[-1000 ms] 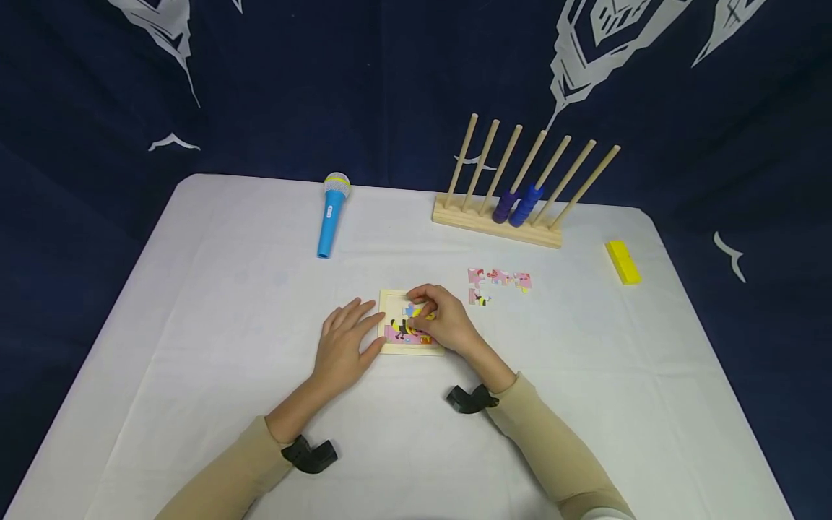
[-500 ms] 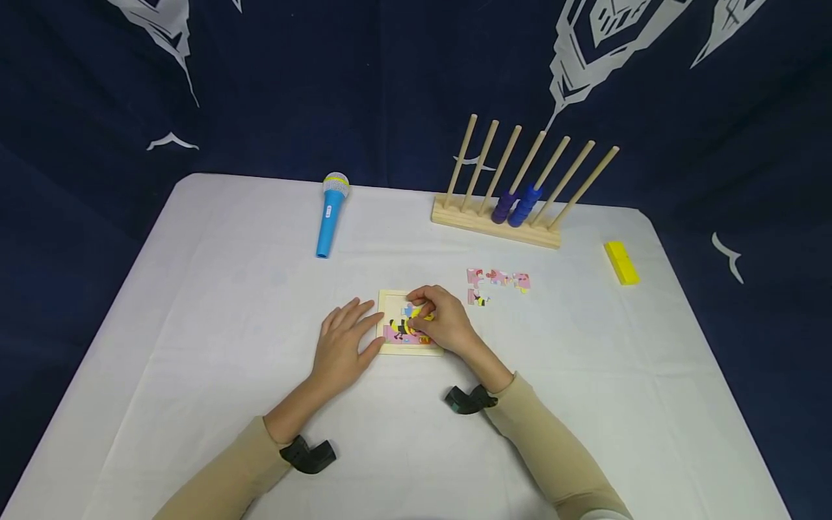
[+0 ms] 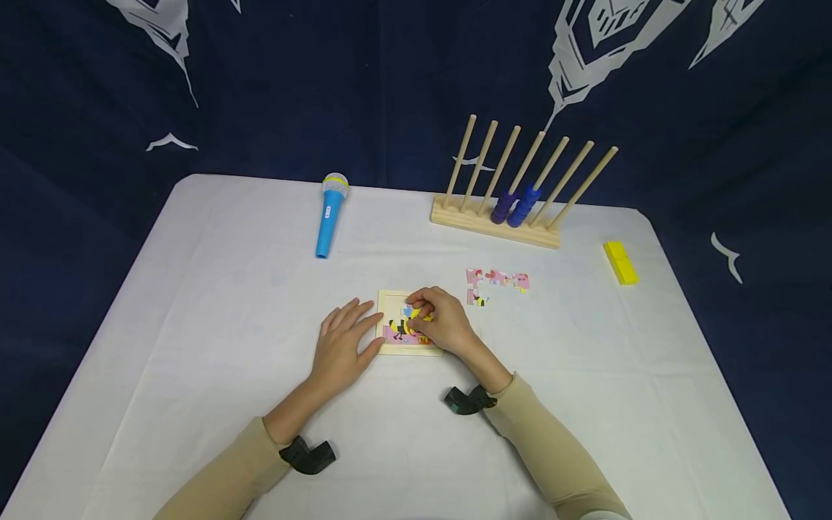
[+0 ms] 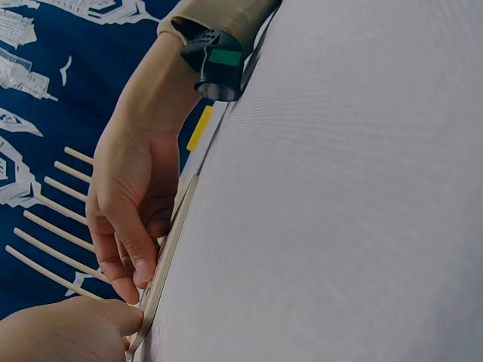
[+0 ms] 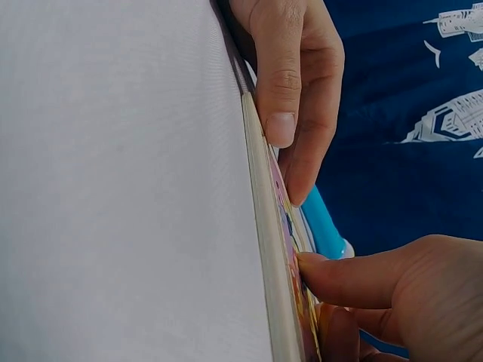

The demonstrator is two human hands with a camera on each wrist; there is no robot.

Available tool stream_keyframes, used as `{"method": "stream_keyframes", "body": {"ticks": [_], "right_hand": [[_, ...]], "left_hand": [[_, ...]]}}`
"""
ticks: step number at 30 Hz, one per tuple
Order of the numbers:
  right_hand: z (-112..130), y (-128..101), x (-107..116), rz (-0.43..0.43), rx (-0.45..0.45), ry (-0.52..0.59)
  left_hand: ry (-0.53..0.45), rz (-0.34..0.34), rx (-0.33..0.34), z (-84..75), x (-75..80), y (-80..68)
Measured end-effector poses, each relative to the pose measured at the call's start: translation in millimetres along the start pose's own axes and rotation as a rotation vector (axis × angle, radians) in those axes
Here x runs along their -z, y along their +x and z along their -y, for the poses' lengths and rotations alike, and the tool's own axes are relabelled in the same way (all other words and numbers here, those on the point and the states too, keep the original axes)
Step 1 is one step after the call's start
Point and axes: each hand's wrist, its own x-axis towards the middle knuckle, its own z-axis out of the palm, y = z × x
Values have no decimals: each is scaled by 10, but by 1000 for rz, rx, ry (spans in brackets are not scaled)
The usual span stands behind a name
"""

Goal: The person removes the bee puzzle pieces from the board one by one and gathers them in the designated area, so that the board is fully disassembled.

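Observation:
A shallow wooden puzzle frame (image 3: 381, 349) lies flat on the white table. Joined pieces with a bee picture (image 3: 399, 328) fill its lower part, in pink, yellow and black. My left hand (image 3: 343, 345) has its fingers spread, thumb and index fingertips touching the frame's left edge. Over the right part of the frame, my right hand (image 3: 445, 321) pinches a jigsaw piece at the picture, largely hidden under its curled fingers. In the right wrist view the right thumb (image 5: 355, 280) touches the picture surface. Several loose jigsaw pieces (image 3: 500, 279) lie beyond the right hand.
A blue toy microphone (image 3: 329, 224) lies toward the back. Behind the loose pieces stands a wooden peg rack (image 3: 494, 225) with purple and blue beads. A yellow block (image 3: 621, 263) lies far right. The white-covered table (image 3: 214, 289) meets a dark blue patterned cloth at its back edge.

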Motion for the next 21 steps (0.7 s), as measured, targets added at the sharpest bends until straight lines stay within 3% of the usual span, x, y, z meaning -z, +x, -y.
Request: {"method": "stream_keyframes", "body": {"ticks": [21], "right_hand": [[-35,9,-14,12,37,-46]], "left_hand": [[2,1,-1,6,-7,3]]}}
